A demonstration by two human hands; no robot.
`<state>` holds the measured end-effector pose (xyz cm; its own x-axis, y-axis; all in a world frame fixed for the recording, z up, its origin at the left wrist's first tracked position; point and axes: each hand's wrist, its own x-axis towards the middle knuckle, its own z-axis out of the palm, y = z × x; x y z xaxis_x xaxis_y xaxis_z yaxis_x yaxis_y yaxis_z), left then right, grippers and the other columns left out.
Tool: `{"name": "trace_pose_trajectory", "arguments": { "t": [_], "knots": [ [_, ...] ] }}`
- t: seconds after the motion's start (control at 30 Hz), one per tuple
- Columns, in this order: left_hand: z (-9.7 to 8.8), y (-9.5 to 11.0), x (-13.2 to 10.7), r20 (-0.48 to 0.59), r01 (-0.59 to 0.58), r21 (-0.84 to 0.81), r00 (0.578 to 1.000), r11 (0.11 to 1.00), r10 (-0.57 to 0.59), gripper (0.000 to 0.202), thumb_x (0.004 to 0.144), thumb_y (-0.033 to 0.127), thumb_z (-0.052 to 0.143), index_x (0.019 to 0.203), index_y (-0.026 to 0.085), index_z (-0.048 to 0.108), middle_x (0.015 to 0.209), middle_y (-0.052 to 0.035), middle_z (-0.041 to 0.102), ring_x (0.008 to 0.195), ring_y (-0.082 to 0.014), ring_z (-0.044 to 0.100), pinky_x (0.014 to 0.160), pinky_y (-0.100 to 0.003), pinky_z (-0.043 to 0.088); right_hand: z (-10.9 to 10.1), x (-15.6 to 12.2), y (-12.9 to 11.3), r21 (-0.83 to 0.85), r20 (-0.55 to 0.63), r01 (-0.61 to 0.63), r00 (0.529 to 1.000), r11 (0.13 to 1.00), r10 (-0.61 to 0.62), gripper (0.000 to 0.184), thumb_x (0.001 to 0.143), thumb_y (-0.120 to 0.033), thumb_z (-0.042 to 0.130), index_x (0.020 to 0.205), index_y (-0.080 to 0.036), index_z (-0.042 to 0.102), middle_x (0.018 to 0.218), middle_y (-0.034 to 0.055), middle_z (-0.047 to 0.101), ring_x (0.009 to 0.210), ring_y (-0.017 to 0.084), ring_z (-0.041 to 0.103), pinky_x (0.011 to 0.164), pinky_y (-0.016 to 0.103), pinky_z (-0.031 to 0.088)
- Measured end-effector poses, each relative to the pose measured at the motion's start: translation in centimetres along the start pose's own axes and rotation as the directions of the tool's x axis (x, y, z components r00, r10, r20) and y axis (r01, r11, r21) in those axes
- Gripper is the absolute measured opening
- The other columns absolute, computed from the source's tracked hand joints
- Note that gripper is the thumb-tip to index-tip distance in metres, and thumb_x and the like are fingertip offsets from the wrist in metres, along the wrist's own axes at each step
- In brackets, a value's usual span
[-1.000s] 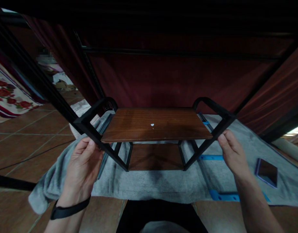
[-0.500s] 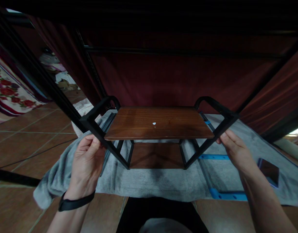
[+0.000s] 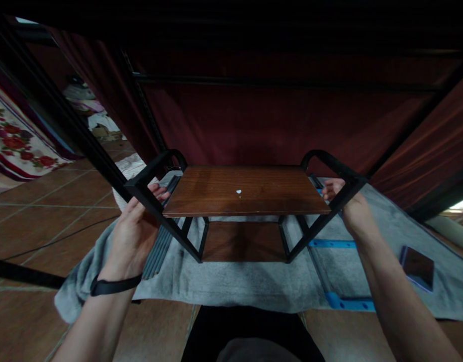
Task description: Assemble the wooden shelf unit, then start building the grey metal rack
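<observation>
A small rack with a dark wooden shelf (image 3: 246, 190) and black metal side frames (image 3: 152, 193) stands on a grey towel (image 3: 235, 281). A lower wooden board (image 3: 242, 241) shows beneath the shelf. My left hand (image 3: 135, 231) reaches under the left frame bar, its fingertips curling past the bar beside the shelf edge. My right hand (image 3: 346, 203) reaches through the right side frame (image 3: 340, 193), fingers bent behind the bar. A black band (image 3: 112, 285) circles my left wrist.
A phone (image 3: 417, 267) lies on the towel at right. Blue strips (image 3: 348, 303) and grey slats (image 3: 161, 246) lie on the towel. A large black frame with dark red cloth (image 3: 276, 120) rises behind and overhead. Tiled floor (image 3: 38, 211) and a floral cloth (image 3: 16, 146) are at left.
Both hands have moved forward from the front corners of the side frames, reaching in past the bars toward the shelf's ends. The rack has stayed put.
</observation>
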<state>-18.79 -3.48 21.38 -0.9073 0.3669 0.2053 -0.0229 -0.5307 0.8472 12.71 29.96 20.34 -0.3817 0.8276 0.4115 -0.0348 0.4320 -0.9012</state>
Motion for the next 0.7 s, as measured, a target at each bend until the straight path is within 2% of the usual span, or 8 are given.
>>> {"name": "trace_pose_trajectory", "arguments": {
  "t": [0.1,0.2,0.3,0.37,0.5,0.7],
  "knots": [
    [1.0,-0.6,2.6,0.064,0.028,0.041,0.997,0.999,-0.031,0.024,0.089,0.015,0.063,0.112,0.011,0.071,0.113,-0.0049,0.074,0.110,-0.0194,0.066,0.099,-0.026,0.050,1.7,3.2,1.4,0.110,0.016,-0.076,0.997,0.991,0.074,0.043,0.077,-0.061,0.068,0.097,-0.023,0.066,0.083,0.0016,0.065,0.064,0.014,0.056,0.061,0.028,0.049],
    [2.0,-1.1,4.4,0.111,0.062,0.119,0.991,0.991,-0.076,0.031,0.086,0.015,0.067,0.117,0.014,0.070,0.112,-0.0064,0.074,0.111,-0.0206,0.066,0.099,-0.028,0.049,3.0,5.1,2.0,0.157,0.038,-0.086,0.996,0.984,0.081,0.038,0.074,-0.058,0.072,0.087,-0.023,0.064,0.079,0.0007,0.065,0.061,0.013,0.056,0.059,0.027,0.050],
    [2.5,-1.5,5.6,0.094,0.025,0.186,0.995,0.982,-0.043,0.027,0.083,0.018,0.070,0.110,0.017,0.073,0.108,-0.0089,0.075,0.110,-0.0246,0.067,0.098,-0.034,0.051,3.8,5.5,1.5,0.168,0.060,-0.083,0.995,0.982,0.074,0.032,0.074,-0.053,0.071,0.084,-0.023,0.064,0.079,0.0011,0.066,0.063,0.013,0.058,0.059,0.026,0.050],
    [2.6,-1.7,6.2,0.086,0.027,0.203,0.995,0.979,-0.046,0.026,0.079,0.018,0.073,0.105,0.018,0.074,0.107,-0.0095,0.075,0.112,-0.0260,0.066,0.098,-0.035,0.051,4.2,5.5,0.8,0.117,0.051,-0.069,0.997,0.991,0.064,0.029,0.074,-0.050,0.070,0.081,-0.023,0.064,0.078,0.0020,0.065,0.066,0.015,0.059,0.059,0.027,0.050],
    [2.5,-2.1,6.9,0.072,0.054,0.216,0.995,0.975,-0.071,0.023,0.074,0.015,0.076,0.097,0.018,0.075,0.103,-0.0094,0.075,0.112,-0.0260,0.065,0.096,-0.034,0.053,4.5,5.5,-0.6,-0.025,0.009,-0.057,0.998,0.998,0.058,0.025,0.072,-0.046,0.070,0.072,-0.023,0.061,0.074,0.0024,0.062,0.069,0.016,0.058,0.058,0.026,0.048],
    [2.6,-3.1,7.9,0.053,0.017,0.269,0.998,0.963,-0.032,0.022,0.073,0.021,0.082,0.093,0.015,0.076,0.090,-0.0072,0.074,0.104,-0.0245,0.066,0.088,-0.031,0.054,4.6,6.2,-0.4,-0.054,0.027,-0.009,1.000,0.998,0.011,0.026,0.075,-0.045,0.068,0.069,-0.024,0.054,0.068,-0.0002,0.055,0.067,0.016,0.054,0.063,0.028,0.050]
  ]
}}
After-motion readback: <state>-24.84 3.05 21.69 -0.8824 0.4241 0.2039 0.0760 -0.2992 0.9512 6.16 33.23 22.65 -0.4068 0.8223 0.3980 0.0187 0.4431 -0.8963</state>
